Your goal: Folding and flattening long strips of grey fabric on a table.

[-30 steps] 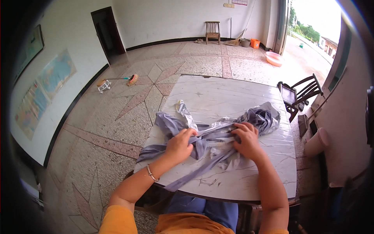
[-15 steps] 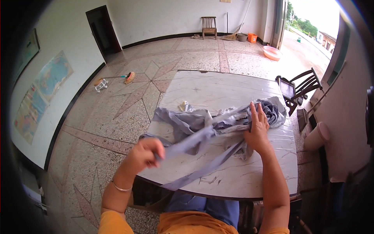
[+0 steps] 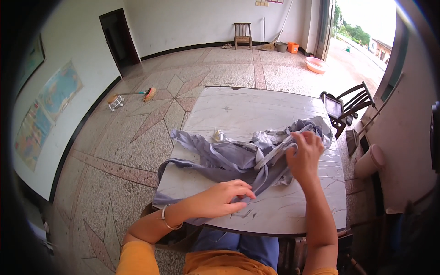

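Note:
A crumpled grey-lilac garment [image 3: 229,158] lies spread across the white marbled table [image 3: 247,110], one part hanging over the table's left front edge. My right hand [image 3: 305,153] is raised at the garment's right side, its fingers closed on a pale strip of the cloth. My left hand [image 3: 224,197] lies flat near the front edge, fingers stretched out and pressing on a long band of the same garment. A small pale scrap [image 3: 217,135] sits on the table just behind the cloth.
A dark folding chair [image 3: 346,105] stands at the table's right, with a pale cylindrical bin [image 3: 369,160] nearer. On the patterned floor lie a brush and small toy [image 3: 130,95]. Far back are a wooden chair [image 3: 242,33], buckets and a pink basin [image 3: 316,65].
My left hand came back from the left edge to the table's front and laid down flat on the cloth. My right hand stayed at the garment's right side, holding a strip.

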`<state>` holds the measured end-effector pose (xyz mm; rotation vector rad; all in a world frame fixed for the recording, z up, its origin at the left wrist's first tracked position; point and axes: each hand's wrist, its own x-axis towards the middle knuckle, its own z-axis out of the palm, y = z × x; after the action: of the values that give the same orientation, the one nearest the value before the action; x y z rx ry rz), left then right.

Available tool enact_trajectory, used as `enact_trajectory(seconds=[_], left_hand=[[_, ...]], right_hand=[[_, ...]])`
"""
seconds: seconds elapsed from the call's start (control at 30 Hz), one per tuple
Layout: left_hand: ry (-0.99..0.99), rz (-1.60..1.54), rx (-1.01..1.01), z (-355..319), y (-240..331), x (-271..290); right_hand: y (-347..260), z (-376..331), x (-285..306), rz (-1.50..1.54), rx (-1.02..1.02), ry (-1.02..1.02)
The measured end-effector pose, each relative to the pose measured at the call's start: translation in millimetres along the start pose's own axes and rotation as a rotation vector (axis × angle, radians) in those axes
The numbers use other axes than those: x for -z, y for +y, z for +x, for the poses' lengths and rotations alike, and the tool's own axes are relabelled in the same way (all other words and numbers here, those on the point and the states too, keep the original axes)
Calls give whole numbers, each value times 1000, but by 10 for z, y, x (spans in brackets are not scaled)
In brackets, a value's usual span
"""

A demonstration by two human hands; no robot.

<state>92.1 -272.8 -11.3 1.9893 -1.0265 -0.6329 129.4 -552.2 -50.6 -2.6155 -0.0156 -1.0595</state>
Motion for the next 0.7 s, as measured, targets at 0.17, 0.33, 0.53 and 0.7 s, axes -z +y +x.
enact_trajectory(seconds=[0.17, 0.33, 0.53, 0.7], left_hand=[[271, 456, -153, 299, -151, -344], [198, 334, 1, 186, -417, -396], [366, 150, 40, -706, -288, 19], [1509, -169, 275, -1889, -1047, 687]], right_hand=[[-376, -134, -143, 241, 408, -181], [18, -50, -206, 245, 185, -148], [1002, 121, -172, 659, -403, 383], [1440, 97, -91, 957, -769, 642]])
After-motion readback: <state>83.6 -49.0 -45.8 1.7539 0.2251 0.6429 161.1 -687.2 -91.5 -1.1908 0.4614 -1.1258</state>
